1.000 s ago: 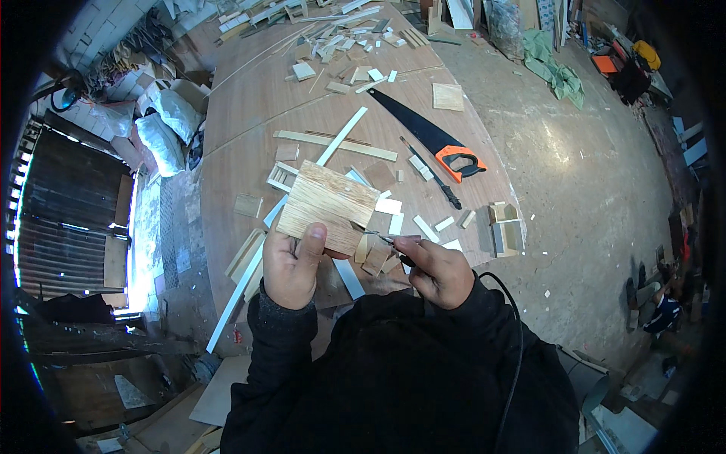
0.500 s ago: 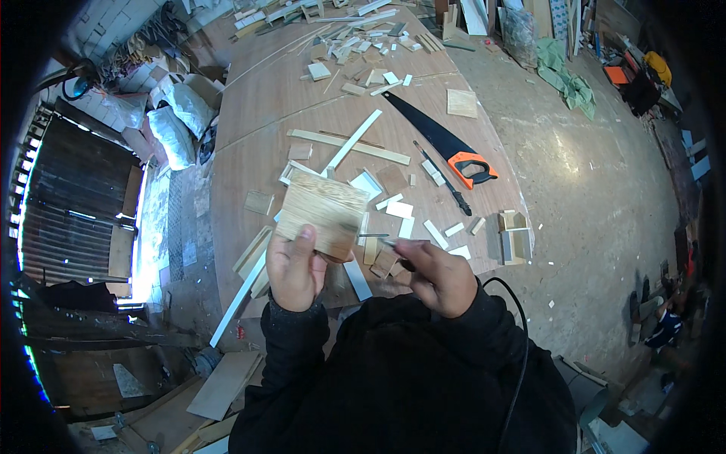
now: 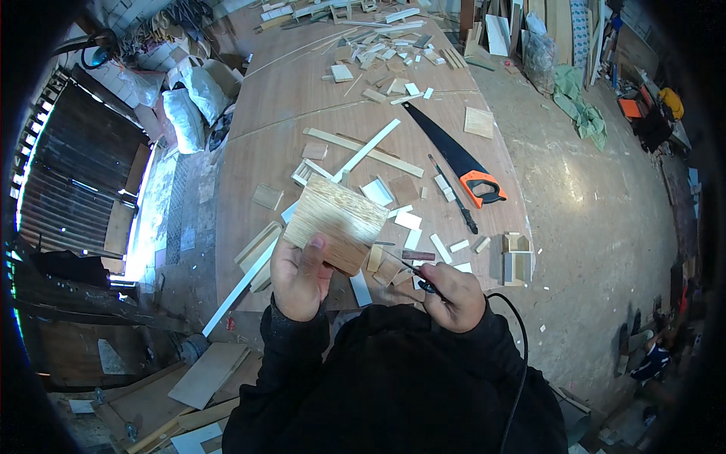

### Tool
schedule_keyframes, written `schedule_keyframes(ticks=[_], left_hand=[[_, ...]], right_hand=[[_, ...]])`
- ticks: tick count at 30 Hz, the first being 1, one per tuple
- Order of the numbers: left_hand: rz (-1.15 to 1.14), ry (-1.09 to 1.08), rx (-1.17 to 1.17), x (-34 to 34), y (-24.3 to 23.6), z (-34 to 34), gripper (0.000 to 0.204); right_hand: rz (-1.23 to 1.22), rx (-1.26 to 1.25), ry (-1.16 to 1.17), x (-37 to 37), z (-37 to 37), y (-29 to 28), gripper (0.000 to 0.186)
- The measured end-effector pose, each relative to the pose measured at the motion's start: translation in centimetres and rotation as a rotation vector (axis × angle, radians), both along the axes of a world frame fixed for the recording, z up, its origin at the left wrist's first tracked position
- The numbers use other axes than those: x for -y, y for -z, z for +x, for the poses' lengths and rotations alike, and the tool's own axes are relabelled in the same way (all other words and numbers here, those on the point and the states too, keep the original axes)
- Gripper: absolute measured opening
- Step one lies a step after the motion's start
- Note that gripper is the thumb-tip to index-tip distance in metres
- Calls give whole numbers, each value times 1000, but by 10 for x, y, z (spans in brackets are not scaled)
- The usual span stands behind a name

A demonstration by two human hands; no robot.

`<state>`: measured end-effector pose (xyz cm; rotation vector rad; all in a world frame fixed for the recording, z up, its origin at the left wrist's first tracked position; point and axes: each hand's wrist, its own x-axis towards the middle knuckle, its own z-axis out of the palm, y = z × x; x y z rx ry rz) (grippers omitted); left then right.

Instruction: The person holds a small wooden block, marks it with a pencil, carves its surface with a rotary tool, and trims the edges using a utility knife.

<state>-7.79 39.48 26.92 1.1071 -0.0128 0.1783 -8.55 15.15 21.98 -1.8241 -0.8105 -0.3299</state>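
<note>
My left hand [image 3: 301,280] grips a square piece of pale, grained wood [image 3: 336,219] by its near left edge, thumb flat on its face and fingers underneath. Its far side faces the tabletop and is hidden. To the right, my right hand [image 3: 456,297] is closed on a thin dark pointed tool [image 3: 415,271]; the exact kind cannot be made out. The tool's tip points toward the wood's right edge, a short way off. Just beyond that hand lies a small dark reddish-brown stick [image 3: 418,256].
A handsaw [image 3: 454,159] with an orange and black handle lies to the right, beside a narrow dark tool [image 3: 456,198]. Wood offcuts [image 3: 409,220] and strips are scattered over the brown table [image 3: 265,98]. A small open wooden box [image 3: 517,259] stands near its right edge.
My right hand has drawn back from the wood piece, exposing more of the thin tool. The wood piece has turned slightly clockwise. The whole view has shifted a little.
</note>
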Motion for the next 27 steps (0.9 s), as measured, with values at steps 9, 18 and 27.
schedule_keyframes(ticks=[9, 18, 27], left_hand=[[12, 85, 77, 2, 2, -1, 45], [-27, 99, 57, 3, 4, 1, 43], [-53, 79, 34, 3, 6, -4, 43]], right_hand=[[-24, -5, -8, -2, 3, 1, 61], [-27, -17, 2, -1, 3, 4, 61], [-80, -33, -45, 4, -1, 3, 63]])
